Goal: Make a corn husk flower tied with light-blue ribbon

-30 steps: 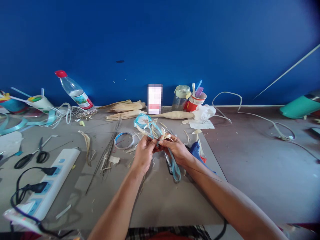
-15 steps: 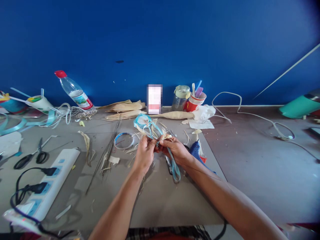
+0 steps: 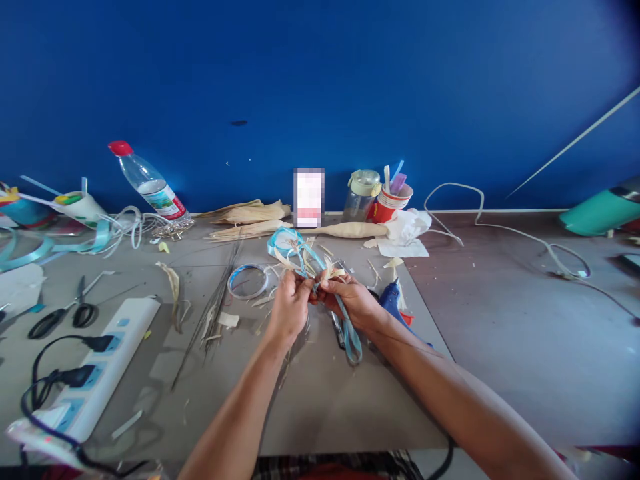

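Both hands meet over the middle of the table, fingers pinched close together. My left hand (image 3: 293, 300) is closed on a light blue ribbon (image 3: 352, 343) where it passes among pale dry husk strips. My right hand (image 3: 350, 297) is closed on the same ribbon and strips from the other side. A loop of the ribbon hangs below my right hand, and more of it runs back to a ribbon roll (image 3: 283, 241) behind the hands. The exact spot between the fingertips is mostly hidden. A blue glue gun (image 3: 391, 301) lies right of my right hand.
A roll of tape (image 3: 248, 282) and thin dark wires (image 3: 215, 313) lie left of the hands. Farther left are scissors (image 3: 80, 313) and a power strip (image 3: 113, 367). Along the wall stand a tilted bottle (image 3: 155, 190), dry husks (image 3: 255, 213), a jar (image 3: 361, 197) and red paper cups (image 3: 393, 200).
Almost nothing differs. The fingers have shifted very slightly at the ribbon, and both hands keep their hold.
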`<move>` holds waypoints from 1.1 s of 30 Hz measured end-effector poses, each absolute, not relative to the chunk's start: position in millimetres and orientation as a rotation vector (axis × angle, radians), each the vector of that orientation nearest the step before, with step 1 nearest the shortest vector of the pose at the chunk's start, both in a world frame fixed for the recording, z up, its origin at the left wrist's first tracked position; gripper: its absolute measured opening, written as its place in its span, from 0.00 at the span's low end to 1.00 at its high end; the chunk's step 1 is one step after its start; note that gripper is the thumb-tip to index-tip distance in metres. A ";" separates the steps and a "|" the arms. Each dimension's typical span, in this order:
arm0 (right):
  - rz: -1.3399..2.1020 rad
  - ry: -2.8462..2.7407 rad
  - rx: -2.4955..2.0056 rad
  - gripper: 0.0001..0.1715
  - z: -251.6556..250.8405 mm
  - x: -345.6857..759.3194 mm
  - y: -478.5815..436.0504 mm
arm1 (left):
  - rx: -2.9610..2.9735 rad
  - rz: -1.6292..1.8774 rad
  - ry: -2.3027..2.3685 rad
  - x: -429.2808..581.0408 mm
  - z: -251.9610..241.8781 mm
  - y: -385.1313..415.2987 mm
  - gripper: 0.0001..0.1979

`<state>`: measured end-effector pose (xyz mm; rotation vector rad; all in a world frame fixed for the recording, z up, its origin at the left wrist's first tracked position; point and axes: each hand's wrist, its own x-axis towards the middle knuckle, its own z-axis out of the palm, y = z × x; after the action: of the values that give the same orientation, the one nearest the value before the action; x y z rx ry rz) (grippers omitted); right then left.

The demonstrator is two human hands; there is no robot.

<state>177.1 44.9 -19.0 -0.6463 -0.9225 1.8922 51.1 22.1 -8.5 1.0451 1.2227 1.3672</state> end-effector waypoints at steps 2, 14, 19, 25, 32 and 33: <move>1.861 -0.948 -0.645 0.08 -15.4 177.9 43.2 | 1.182 1.325 1.256 50.9 -7.5 22.9 0.07; 1.427 -1.383 -0.894 0.08 -6.3 182.1 42.2 | 1.057 1.335 1.260 51.9 -11.4 25.3 0.10; 0.953 -1.786 -0.926 0.04 -4.8 186.1 43.2 | 0.964 1.356 1.235 52.1 -16.9 26.8 0.09; 0.770 -1.900 -0.912 0.06 -8.9 185.1 43.2 | 0.913 1.368 1.196 53.5 -16.2 24.3 0.05; 0.805 -1.855 -0.941 0.06 -8.8 185.8 42.7 | 0.821 1.357 1.174 56.9 -12.3 22.9 0.06; 0.823 -1.851 -0.947 0.06 -8.7 186.1 42.8 | 0.809 1.360 1.172 57.1 -12.4 22.9 0.06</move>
<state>186.1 42.8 -8.7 -0.9468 -1.8509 0.8228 57.1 22.9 -12.4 0.8093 1.1719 1.3600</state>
